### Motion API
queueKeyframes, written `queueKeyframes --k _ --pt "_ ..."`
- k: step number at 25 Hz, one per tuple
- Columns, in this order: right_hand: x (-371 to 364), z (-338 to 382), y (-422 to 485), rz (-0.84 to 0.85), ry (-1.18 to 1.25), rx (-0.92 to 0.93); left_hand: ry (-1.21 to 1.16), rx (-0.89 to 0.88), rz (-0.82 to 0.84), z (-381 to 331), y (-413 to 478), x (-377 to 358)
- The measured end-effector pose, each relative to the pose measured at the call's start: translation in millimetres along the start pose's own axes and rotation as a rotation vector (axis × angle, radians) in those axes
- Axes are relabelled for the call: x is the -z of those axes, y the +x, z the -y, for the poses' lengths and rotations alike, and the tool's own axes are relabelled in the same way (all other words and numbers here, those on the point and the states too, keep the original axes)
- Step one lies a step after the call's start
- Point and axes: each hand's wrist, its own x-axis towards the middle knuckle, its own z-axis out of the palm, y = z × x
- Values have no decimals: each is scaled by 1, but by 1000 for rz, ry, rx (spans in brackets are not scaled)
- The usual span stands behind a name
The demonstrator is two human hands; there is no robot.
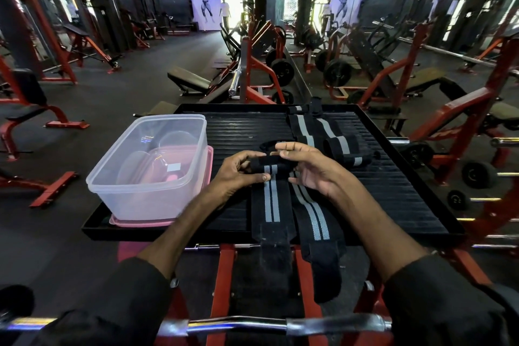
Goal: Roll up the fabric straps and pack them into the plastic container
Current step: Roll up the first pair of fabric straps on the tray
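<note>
**Strap packing: barely started, first roll only just underway**

So at this point the job was pretty much at square one. The container (134,199) sat at the left edge of the platform (393,191), parked on its pink lid (140,222), and as far as I could see through the clear walls there was no strap in it.

Both hands were on one strap (271,205) near the middle of the platform. The left hand (241,174) pinched the left side of the little roll at the strap's far end, thumb underneath and fingers curled over the top. The right hand (311,168) had its fingers curled round the right side of the same roll. Only that far end was wound up. The rest of the strap lay flat, ran toward the near edge and hung over it.

A second strap (311,213) lay just beside it on the right, flat, also drooping off the near edge. The far straps (323,132) were bunched loosely toward the far edge, right of centre; I couldn't tell exactly how many were in that pile.

My read: nothing was finished. Left to do was winding this one all the way, dropping it in the container, then the same for every other strap.
</note>
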Motion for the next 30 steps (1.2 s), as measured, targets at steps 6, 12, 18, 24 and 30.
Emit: queueKeyframes --k 6,12,18,24,30 --pt "2 -11 -1 158 -350 -44 91 -162 -83 -5 -4 -4" --pt "2 -19 1 15 -281 61 -51 32 48 -6 -9 -1" --pt "9 -23 -1 11 -151 104 -133 226 94 -7 -11 6" --pt "12 -23 -1 63 -124 109 25 164 76 -4 -10 7" --pt "3 -6 -2 110 135 -2 -10 71 -15 -7 -9 6"
